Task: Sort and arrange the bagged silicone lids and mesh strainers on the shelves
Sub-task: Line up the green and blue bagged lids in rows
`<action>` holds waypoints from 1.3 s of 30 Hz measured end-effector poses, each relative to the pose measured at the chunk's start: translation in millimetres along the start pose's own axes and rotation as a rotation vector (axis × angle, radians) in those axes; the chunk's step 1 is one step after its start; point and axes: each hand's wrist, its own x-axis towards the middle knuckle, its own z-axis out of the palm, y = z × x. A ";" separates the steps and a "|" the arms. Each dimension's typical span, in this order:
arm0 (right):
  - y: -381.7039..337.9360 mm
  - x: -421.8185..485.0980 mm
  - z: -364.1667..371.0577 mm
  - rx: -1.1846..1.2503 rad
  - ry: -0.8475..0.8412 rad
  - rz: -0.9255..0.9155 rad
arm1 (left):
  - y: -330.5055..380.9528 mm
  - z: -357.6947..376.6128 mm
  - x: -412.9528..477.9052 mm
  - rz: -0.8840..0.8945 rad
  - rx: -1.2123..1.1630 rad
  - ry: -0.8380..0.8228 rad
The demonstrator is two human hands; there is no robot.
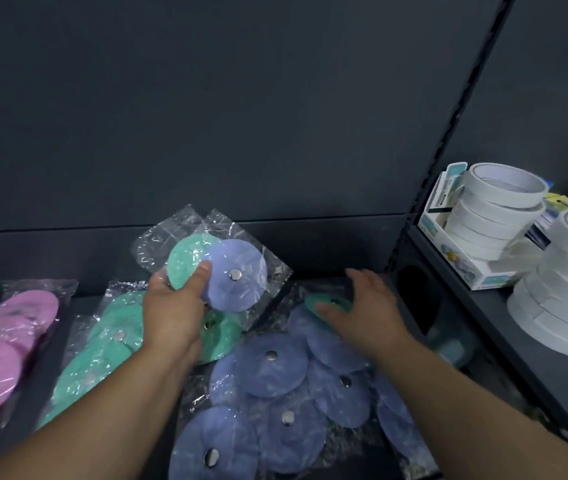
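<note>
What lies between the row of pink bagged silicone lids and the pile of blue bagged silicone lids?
In the head view, a row of green bagged silicone lids lies there, on the dark shelf.

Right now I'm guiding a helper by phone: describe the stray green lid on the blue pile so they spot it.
Find the black shelf upright beside the white tape rolls. Left of its foot lies a heap of blue bagged lids; at its far edge, by the fingers of the right hand, lies the green lid, the only green one among blue.
</note>
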 end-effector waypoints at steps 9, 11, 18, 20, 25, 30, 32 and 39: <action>-17.5 -56.1 38.6 -0.339 -0.270 -0.310 | -2.0 -14.2 -8.0 0.019 0.020 0.006; -15.0 -47.3 34.7 -0.285 -0.226 -0.354 | -4.7 -15.5 -9.0 0.009 0.024 -0.001; -14.2 -55.3 31.8 -0.479 -0.397 -0.383 | -5.2 -13.4 -14.7 0.015 0.019 -0.008; -18.1 -59.3 34.7 -0.509 -0.401 -0.393 | -4.4 -13.9 -14.0 0.024 0.023 -0.003; -21.1 -65.3 44.5 -0.476 -0.245 -0.451 | -1.5 -12.2 -18.1 0.037 0.019 0.004; -20.5 -64.6 35.1 -0.230 0.002 -0.559 | 9.5 -11.4 -17.1 0.047 -0.027 0.000; -24.9 -62.2 21.3 -0.102 0.140 -0.567 | 14.5 -11.0 -13.4 0.054 -0.058 0.016; -14.0 -16.3 -10.9 0.019 0.389 -0.552 | 26.3 -6.5 -10.2 -0.022 -0.146 0.044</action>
